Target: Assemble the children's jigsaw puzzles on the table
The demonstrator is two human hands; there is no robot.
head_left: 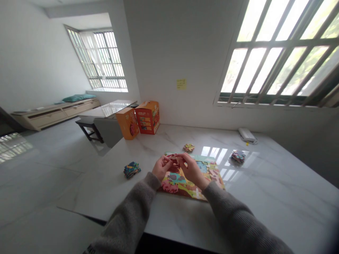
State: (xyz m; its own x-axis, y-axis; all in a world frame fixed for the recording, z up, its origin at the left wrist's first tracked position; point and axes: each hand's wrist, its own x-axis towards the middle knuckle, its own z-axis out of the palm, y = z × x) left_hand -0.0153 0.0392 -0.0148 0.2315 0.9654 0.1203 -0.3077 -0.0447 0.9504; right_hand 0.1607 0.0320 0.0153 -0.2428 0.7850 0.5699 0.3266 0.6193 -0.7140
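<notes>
A colourful jigsaw puzzle (185,183) lies flat on the white marble-patterned table. Over its upper left part my left hand (160,168) and my right hand (192,170) come together, fingers pinched. Between the fingertips is a small puzzle piece (174,158), gripped from both sides; its picture is too small to make out. Just behind the puzzle sits a little pile of yellowish pieces (189,147). To the left is a stack of dark blue and multicoloured pieces (131,169), and a further stack of mixed pieces (237,157) stands to the right.
Two orange boxes, one narrower (127,123) and one wider (147,118), stand at the table's back left. A white device with a cable (247,135) lies at the back right by the wall. A yellow note (181,84) is stuck on the wall. Window light reflects on the tabletop.
</notes>
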